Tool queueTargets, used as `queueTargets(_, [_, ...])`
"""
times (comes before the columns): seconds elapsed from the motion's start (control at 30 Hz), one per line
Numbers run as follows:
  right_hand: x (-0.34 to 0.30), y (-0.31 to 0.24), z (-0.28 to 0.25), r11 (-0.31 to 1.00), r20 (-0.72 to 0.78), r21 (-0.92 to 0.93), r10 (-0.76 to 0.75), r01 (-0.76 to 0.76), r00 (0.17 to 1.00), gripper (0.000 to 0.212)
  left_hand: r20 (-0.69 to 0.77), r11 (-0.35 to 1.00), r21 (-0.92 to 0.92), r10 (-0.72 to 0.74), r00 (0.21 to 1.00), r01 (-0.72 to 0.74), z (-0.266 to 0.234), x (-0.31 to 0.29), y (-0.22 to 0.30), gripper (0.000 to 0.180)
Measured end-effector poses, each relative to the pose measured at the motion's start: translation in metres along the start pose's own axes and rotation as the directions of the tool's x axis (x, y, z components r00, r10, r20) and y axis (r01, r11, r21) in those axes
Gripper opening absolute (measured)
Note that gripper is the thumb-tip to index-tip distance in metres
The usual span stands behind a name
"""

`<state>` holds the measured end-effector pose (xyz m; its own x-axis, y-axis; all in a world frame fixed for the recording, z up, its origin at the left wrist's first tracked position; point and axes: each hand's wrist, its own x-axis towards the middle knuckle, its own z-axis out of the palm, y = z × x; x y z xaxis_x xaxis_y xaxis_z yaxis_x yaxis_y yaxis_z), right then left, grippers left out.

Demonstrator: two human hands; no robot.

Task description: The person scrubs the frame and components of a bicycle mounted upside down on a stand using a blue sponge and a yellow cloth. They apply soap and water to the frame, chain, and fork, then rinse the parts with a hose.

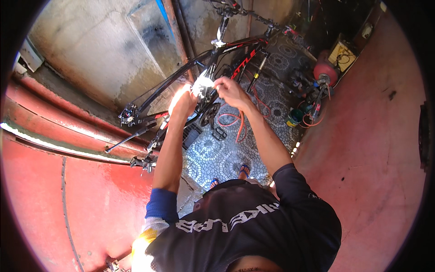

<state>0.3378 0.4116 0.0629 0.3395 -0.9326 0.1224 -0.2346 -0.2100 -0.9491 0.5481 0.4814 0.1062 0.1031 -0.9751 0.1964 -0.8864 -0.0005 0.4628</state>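
Note:
A black bicycle frame [244, 62] with red lettering is held up off the floor, its wheels off. Both hands meet at a bright, sunlit part of it, where glare washes out detail. My left hand [183, 100] has its fingers curled against this spot from the left. Pinched together, the fingers of my right hand [232, 92] touch its right side; whatever they hold is too small and overlit to name. Just below the hands hang the crank [209, 114] and a black pedal [219, 133].
An orange hose [241, 124] lies in loops on the pebble-patterned floor [206, 156]. A red tank [324, 68] and a small bucket [294, 118] stand at the right. Under the frame is a black crate [192, 135]. A concrete wall [113, 50] rises behind the bicycle.

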Motion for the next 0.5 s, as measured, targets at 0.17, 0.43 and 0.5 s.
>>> queueTargets(0.17, [0.015, -0.050, -0.024, 0.995, -0.163, -0.100, -0.030, 0.014, 0.986, 0.021, 0.064, 0.987, 0.132, 0.081, 0.995, -0.089, 0.025, 0.071, 0.016, 0.045])
queueTargets(0.43, [0.043, -0.068, -0.047, 0.990, -0.272, -0.106, -0.123, 0.097, 0.954, 0.020, 0.104, 0.998, 0.013, 0.055, 0.993, -0.056, 0.008, 0.070, 0.045, 0.051])
queueTargets(0.5, [0.045, -0.069, -0.047, 0.990, -0.251, -0.128, -0.095, 0.064, 0.963, 0.020, 0.083, 1.000, 0.016, 0.017, 0.996, -0.019, 0.004, 0.064, 0.051, 0.050])
